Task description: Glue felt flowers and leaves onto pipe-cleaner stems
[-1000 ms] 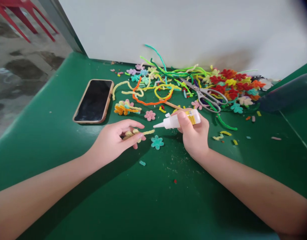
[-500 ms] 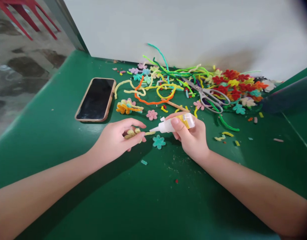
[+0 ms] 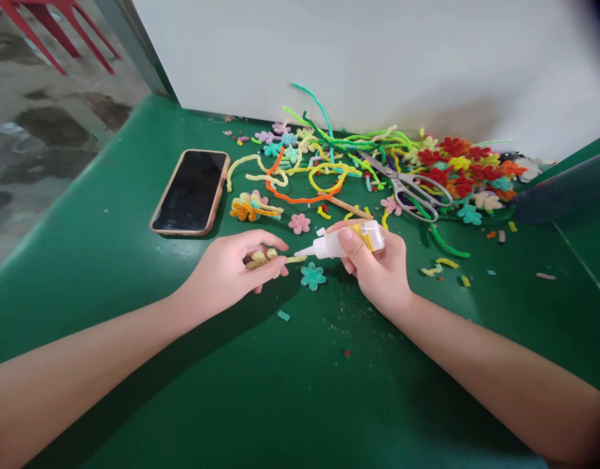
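Note:
My left hand [image 3: 231, 266] is closed on a pale yellow fuzzy piece [image 3: 296, 259], whose straight end sticks out to the right past the fingertips. Curled pale yellow parts show between thumb and fingers. Wrapped round a white glue bottle [image 3: 329, 245] with a yellow label is my right hand [image 3: 380, 267]. The bottle lies tilted with its nozzle pointing left, just above the straight end; whether they touch I cannot tell. A teal fuzzy flower [image 3: 313, 277] lies just below the nozzle, and a pink flower [image 3: 299, 223] above it.
A phone [image 3: 191, 192] lies at the left on the green table [image 3: 260, 404]. Scissors [image 3: 412, 185], a wooden stick [image 3: 348, 206], loose fuzzy stems [image 3: 304, 198] and a heap of coloured flowers [image 3: 468, 163] lie at the back. A dark bottle-like object [image 3: 568, 189] is at the right.
The whole view has shifted slightly, moving things a little to the right. Both hands keep their grips, and the nozzle stays close to the pale yellow end.

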Demonstrator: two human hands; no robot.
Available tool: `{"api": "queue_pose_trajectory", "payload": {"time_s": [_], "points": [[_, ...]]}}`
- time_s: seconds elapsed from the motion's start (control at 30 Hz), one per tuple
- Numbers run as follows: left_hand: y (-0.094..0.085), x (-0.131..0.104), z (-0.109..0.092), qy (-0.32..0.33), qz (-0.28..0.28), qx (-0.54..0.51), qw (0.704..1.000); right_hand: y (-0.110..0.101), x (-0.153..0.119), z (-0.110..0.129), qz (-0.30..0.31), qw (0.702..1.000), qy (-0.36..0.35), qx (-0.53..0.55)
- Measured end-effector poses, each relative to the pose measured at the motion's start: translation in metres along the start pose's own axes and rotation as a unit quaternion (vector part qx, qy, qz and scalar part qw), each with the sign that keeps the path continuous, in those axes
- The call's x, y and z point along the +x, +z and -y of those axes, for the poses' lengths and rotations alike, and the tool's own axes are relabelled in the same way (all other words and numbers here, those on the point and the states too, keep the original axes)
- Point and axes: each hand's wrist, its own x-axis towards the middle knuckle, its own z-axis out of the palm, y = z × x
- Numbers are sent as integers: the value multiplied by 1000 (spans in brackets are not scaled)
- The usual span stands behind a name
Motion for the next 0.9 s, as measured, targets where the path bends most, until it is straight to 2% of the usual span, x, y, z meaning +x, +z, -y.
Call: {"api": "queue_pose_trajectory", "payload": {"time_s": [0.3,0.57,0.7,0.9], "points": [[0,0,-1,-13,-1,-6,1000,-1,2,-4,-10,999,-35,8],[-1,-1,3,13,-15,-2,1000,-3,6,-10,-76,996,-44,-20],[1,-1,5,59,-40,46,996,-3,10,-14,-113,993,-31,-3],[4,-1,5,164,-65,148,973,-1,13,-15,-98,995,-2,37]]}}
